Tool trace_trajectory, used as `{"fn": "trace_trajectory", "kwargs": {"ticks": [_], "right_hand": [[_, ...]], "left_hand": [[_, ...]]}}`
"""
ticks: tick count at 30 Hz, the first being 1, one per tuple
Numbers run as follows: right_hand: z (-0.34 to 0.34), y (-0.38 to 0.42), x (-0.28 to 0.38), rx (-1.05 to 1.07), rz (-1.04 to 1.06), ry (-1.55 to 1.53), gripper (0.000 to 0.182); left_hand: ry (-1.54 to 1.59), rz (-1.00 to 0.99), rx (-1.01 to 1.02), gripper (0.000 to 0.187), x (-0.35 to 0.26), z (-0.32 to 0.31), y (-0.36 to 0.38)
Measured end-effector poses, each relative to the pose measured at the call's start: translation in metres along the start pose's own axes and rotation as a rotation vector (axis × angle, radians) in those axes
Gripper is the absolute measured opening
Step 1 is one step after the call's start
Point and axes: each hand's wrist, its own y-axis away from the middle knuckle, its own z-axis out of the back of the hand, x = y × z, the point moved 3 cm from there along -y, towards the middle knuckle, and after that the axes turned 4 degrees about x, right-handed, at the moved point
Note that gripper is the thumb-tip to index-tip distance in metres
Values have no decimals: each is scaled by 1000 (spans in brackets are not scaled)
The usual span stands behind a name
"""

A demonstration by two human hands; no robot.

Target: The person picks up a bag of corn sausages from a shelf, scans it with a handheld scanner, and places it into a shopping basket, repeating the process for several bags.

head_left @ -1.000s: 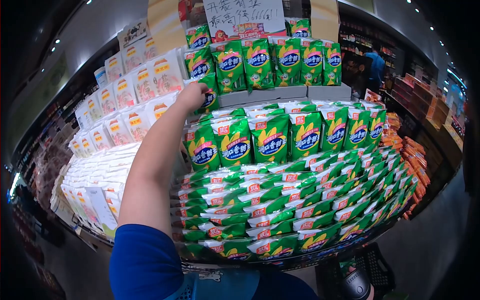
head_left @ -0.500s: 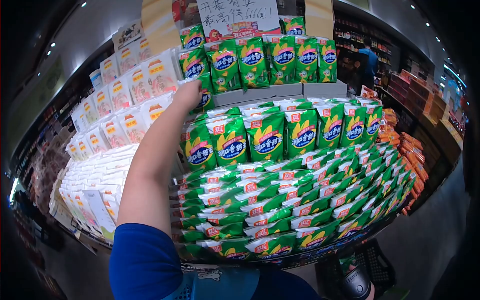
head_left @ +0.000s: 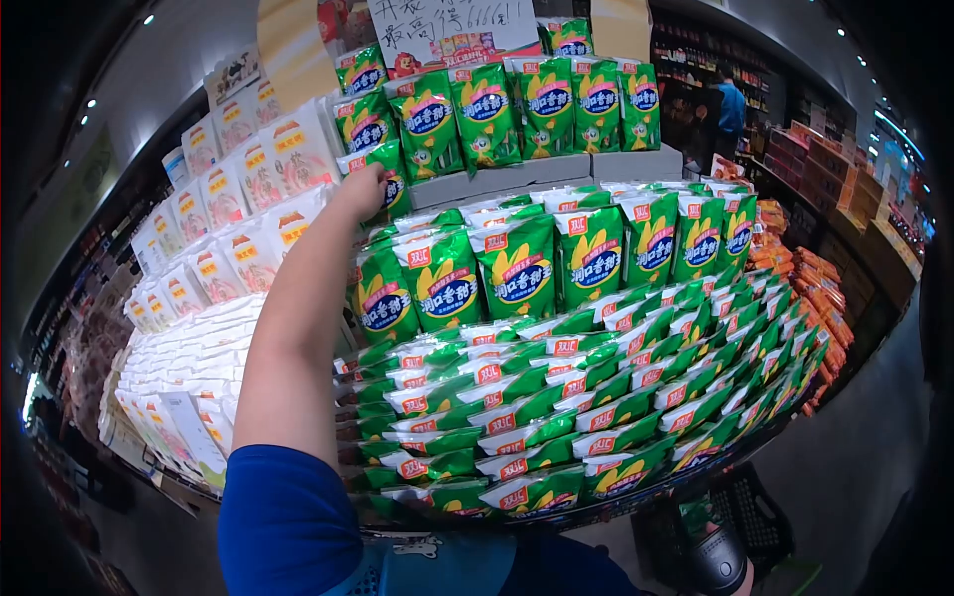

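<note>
My left arm reaches over the display, and my left hand (head_left: pixel 365 191) is closed at the side of a green snack packet (head_left: pixel 394 189) with a white top, at the left end of the upper row. Its fingertips are partly turned away from view. Beside it stand more upright green packets (head_left: pixel 486 119) with corn cobs printed on them. Below the hand is another row of upright green packets (head_left: pixel 517 268), above layers of the same packets lying stacked (head_left: pixel 537 392). My right hand cannot be made out.
White packets (head_left: pixel 263 179) fill the left side. Orange packets (head_left: pixel 820 308) lie at the right end. A handwritten sign (head_left: pixel 452 30) stands behind the upper row. A black basket (head_left: pixel 755 512) is at lower right, near a dark rounded object (head_left: pixel 717 561). A person in blue (head_left: pixel 732 104) stands far back.
The view has shifted slightly, so the display sits a little further left. My left hand stays at the end packet, whose white top now shows more.
</note>
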Motion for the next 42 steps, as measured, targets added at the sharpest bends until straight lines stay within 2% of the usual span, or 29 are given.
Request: {"fn": "trace_trajectory", "kwargs": {"ticks": [8, 14, 19, 26, 29, 32, 33, 34, 35, 36, 38, 39, 40, 42], "right_hand": [[3, -10, -5, 50, 90, 211, 50], [-8, -11, 6, 9, 1, 24, 49], [-7, -13, 6, 40, 41, 88, 49], [-7, -14, 9, 55, 53, 84, 49], [-1, -14, -1, 70, 33, 99, 53], [6, -18, -6, 125, 130, 217, 61], [8, -19, -6, 187, 140, 193, 74], [5, -25, -8, 122, 134, 104, 60], [13, -28, -16, 109, 86, 132, 74], [22, -27, -25, 114, 129, 135, 75], [37, -21, -20, 159, 115, -35, 74], [48, -23, -33, 191, 154, 122, 69], [56, -22, -33, 219, 306, 195, 53], [80, -11, -55, 229, 266, 219, 44]], "left_hand": [[3, -15, 33, 22, -3, 4, 4], [-55, -11, 56, 24, 0, 1, -1], [-120, 22, 142, 22, -7, 12, 7], [-41, -35, 17, 26, -8, 17, 13], [8, -78, -95, 28, -29, 30, 14], [106, -170, -256, 28, -59, 52, 20], [128, -225, -284, 28, -72, 60, 20], [192, -265, -325, 28, -86, 66, 23], [268, -316, -351, 28, -100, 72, 28], [253, -367, -351, 29, -114, 79, 32], [310, -398, -215, 29, -139, 89, 48], [495, -442, -123, 26, -159, 92, 60], [390, -467, -160, 23, -185, 98, 86], [226, -664, -38, 21, -233, 103, 134]]}}
